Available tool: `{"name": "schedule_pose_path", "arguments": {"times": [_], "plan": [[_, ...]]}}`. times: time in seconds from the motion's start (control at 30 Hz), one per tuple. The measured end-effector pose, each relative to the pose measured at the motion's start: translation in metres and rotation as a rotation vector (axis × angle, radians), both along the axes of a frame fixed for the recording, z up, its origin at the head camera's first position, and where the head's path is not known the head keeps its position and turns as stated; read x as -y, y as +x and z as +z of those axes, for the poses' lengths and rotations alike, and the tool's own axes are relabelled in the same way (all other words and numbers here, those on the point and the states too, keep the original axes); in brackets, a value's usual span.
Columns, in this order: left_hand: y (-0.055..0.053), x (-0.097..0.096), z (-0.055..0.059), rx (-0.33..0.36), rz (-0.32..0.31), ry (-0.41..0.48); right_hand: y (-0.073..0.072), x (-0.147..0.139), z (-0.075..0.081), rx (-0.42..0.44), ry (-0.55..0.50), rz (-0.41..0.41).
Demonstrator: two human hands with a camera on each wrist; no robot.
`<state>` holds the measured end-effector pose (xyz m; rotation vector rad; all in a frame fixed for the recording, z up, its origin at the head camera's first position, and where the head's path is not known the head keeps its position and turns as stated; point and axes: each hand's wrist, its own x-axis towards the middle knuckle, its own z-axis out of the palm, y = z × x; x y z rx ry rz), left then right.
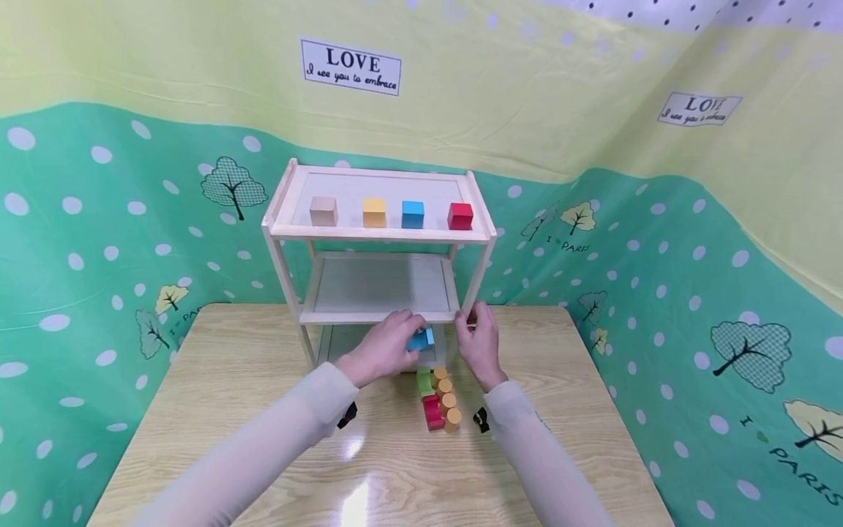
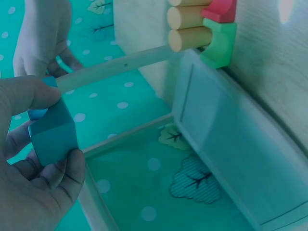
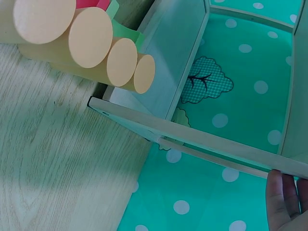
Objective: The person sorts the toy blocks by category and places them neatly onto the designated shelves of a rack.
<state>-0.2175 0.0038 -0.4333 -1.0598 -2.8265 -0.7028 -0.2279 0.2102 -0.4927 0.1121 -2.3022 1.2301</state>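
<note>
My left hand (image 1: 388, 348) holds a blue block (image 1: 421, 339) between thumb and fingers, in front of the lowest level of a pale wooden three-tier shelf (image 1: 382, 318). In the left wrist view this block (image 2: 55, 132) shows flat faces; the fingers partly cover its shape. At the shelf's right front post (image 3: 202, 134), level with the middle board, my right hand (image 1: 479, 344) grips the wood. Its fingers (image 3: 276, 197) touch the post in the right wrist view, with the thumb out of sight there. Four coloured cubes, more exactly several, line the top board, including a red cube (image 1: 460, 217).
Before the shelf, on the wooden table (image 1: 263, 454), several yellow cylinders (image 1: 447, 403) stand in a row beside a green curved block (image 1: 424, 382) and red curved blocks (image 1: 432, 413). Small black objects (image 1: 481, 419) lie near both forearms. Patterned green cloth (image 1: 85, 293) hangs around the table.
</note>
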Motion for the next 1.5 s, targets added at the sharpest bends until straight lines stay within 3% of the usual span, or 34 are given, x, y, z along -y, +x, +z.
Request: {"name": "schedule_pose_path", "arguments": {"times": [0.23, 0.53, 0.8, 1.17, 1.5], "plan": [[-0.009, -0.004, 0.018, -0.008, 0.001, 0.005, -0.001, 0.001, 0.000, -0.012, 0.009, -0.003], [-0.030, -0.008, 0.033, 0.017, 0.002, -0.007, 0.000, 0.001, 0.002, -0.013, -0.004, -0.002], [-0.048, -0.014, 0.034, 0.036, 0.011, -0.036, 0.000, 0.000, 0.003, -0.027, -0.004, -0.008], [-0.063, -0.018, 0.033, 0.046, 0.010, -0.091, -0.001, 0.001, 0.001, -0.023, -0.005, -0.006], [-0.072, -0.025, 0.033, 0.137, 0.028, -0.096, -0.001, 0.001, 0.001, -0.019, -0.008, -0.008]]}}
